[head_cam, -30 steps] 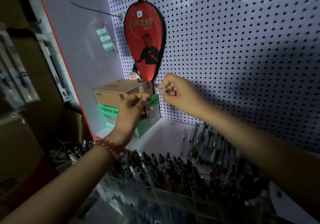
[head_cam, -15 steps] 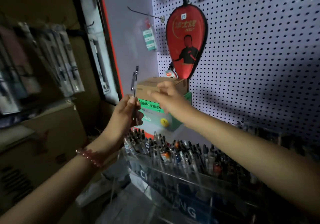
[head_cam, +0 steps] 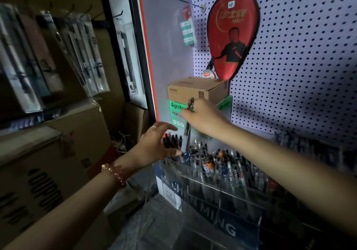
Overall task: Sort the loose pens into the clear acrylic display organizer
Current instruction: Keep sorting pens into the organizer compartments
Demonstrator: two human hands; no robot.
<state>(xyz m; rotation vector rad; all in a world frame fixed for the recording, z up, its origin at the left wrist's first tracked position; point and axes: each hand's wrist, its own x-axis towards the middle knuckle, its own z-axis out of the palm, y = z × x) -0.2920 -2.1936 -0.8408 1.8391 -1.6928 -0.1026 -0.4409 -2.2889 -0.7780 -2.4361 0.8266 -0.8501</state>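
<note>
**Dark slim clip pen passes from your left hand to your right**

Your right hand now pinches it just above the left end of the clear acrylic display organizer. The pen's long axis is near upright, tip down, so the slot lies straight below. Your left hand is spread wide and empty at that same end.

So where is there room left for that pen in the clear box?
A narrow slot shows at the organizer's left end, between the dark pens by the left hand and the packed rows; the pen in the right hand hangs over it. The front tiers look bare, though dim.
</note>
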